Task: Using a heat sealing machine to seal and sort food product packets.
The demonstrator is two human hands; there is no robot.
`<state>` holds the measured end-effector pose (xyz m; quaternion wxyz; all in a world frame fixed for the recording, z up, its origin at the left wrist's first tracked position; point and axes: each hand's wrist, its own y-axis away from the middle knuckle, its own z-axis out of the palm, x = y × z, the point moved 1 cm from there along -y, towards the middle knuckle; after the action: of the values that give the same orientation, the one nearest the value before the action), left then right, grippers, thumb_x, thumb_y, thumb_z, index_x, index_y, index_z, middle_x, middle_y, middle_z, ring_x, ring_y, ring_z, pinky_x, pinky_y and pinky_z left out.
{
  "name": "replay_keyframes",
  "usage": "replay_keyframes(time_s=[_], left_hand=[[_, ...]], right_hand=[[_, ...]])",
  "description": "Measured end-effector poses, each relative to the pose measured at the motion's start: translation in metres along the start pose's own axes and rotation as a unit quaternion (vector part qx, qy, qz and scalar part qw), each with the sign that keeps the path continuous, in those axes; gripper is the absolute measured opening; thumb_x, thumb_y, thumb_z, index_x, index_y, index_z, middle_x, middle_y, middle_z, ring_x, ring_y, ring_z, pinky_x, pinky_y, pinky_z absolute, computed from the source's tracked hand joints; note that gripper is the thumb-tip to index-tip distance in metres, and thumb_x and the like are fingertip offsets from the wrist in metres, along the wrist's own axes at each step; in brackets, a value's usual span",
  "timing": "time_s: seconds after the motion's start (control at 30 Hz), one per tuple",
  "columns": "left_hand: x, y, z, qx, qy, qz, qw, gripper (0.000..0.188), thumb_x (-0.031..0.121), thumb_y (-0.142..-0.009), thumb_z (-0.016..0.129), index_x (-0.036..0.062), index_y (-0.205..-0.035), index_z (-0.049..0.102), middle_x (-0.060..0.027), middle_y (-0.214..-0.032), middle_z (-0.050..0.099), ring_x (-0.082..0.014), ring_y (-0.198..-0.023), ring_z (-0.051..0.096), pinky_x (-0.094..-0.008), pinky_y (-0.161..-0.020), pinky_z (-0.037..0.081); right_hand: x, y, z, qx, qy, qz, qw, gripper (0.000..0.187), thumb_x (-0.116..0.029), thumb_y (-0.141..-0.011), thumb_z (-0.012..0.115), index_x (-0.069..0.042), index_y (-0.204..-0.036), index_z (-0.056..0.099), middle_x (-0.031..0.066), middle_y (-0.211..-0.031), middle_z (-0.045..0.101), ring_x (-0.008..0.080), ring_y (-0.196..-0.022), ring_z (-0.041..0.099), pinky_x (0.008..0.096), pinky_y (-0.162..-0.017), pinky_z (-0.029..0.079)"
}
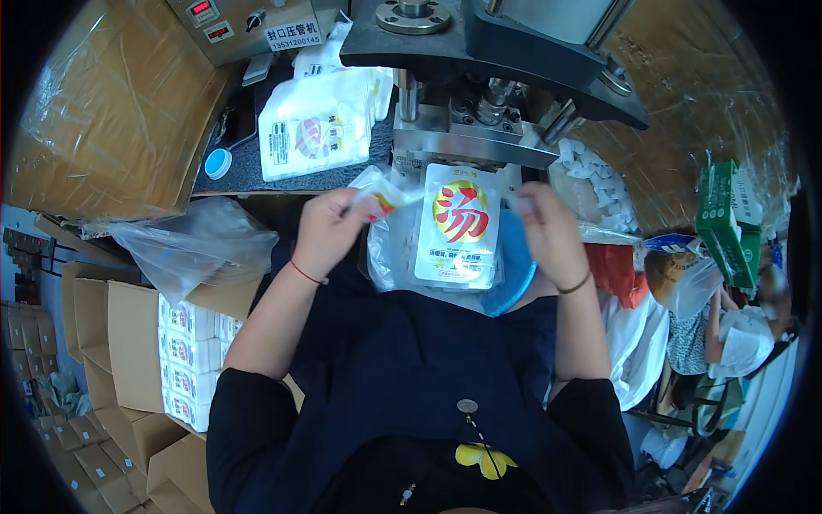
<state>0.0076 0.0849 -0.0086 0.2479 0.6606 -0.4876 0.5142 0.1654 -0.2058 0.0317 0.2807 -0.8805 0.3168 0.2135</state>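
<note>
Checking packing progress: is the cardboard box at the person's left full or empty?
Partly full: cardboard box shows stacked white packs along one side.

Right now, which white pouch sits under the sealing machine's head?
The white pouch with the red-and-yellow round emblem, upright between both hands below the machine's metal head. The other pouches lie stacked on the dark mat, upper left.

The left hand (330, 231) holds a small clear bag (377, 190). The right hand (548, 231) touches a white pouch (458, 227) under the metal machine (479, 94).
</note>
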Motion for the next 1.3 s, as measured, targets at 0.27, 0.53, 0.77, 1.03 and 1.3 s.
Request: replay_keyframes(time_s=[0.27, 0.53, 0.77, 1.03, 1.3], left_hand=[[0.033, 0.018, 0.06, -0.198, 0.131, -0.083, 0.968, 0.025, 0.021, -0.095, 0.07, -0.0037, -0.095, 0.072, -0.0016, -0.082, 0.069, -0.0048, -0.074, 0.061, -0.0233, -0.067, 0.051], [0.04, 0.035, 0.098, -0.321, 0.412, -0.242, 0.818, 0.028, 0.018, -0.098, 0.065, -0.0028, -0.117, 0.066, -0.0089, -0.111, 0.071, -0.0128, -0.101, 0.065, -0.0289, -0.092, 0.052], [0.014, -0.018, 0.092, -0.222, 0.43, -0.259, 0.836, 0.032, -0.001, -0.088, 0.067, -0.0058, -0.12, 0.063, -0.0138, -0.114, 0.07, -0.0199, -0.101, 0.07, -0.0345, -0.09, 0.056], [-0.005, -0.038, 0.054, -0.088, 0.192, -0.16, 0.964, 0.045, 0.017, -0.095, 0.065, -0.0027, -0.131, 0.049, -0.0227, -0.129, 0.061, -0.0299, -0.109, 0.067, -0.0405, -0.087, 0.056], [-0.033, -0.022, -0.021, -0.022, -0.469, 0.221, 0.855, 0.041, 0.019, -0.094, 0.061, 0.0083, -0.134, 0.057, -0.023, -0.132, 0.057, -0.0399, -0.126, 0.053, -0.0482, -0.104, 0.042]], right_hand=[[-0.055, -0.032, 0.011, -0.011, -0.161, -0.082, 0.983, 0.018, -0.006, -0.087, 0.072, 0.001, -0.103, 0.066, 0.0093, -0.093, 0.067, 0.0178, -0.087, 0.064, 0.0278, -0.077, 0.05], [-0.022, -0.019, -0.02, -0.189, -0.158, -0.064, 0.967, 0.028, -0.021, -0.101, 0.052, -0.002, -0.114, 0.066, 0.0162, -0.103, 0.068, 0.0296, -0.092, 0.066, 0.0374, -0.082, 0.051], [0.085, -0.016, -0.036, -0.007, 0.347, 0.086, 0.934, 0.032, -0.02, -0.092, 0.063, -0.009, -0.123, 0.06, 0.0275, -0.119, 0.058, 0.0443, -0.101, 0.063, 0.0473, -0.086, 0.053], [0.094, -0.017, -0.031, -0.066, 0.225, 0.084, 0.968, 0.026, -0.008, -0.084, 0.067, -0.011, -0.108, 0.059, 0.0201, -0.109, 0.056, 0.0426, -0.091, 0.062, 0.0483, -0.079, 0.052], [0.092, -0.019, -0.045, -0.072, 0.27, 0.101, 0.955, 0.027, -0.011, -0.086, 0.066, -0.01, -0.113, 0.062, 0.0163, -0.107, 0.061, 0.0382, -0.094, 0.063, 0.044, -0.079, 0.051]])
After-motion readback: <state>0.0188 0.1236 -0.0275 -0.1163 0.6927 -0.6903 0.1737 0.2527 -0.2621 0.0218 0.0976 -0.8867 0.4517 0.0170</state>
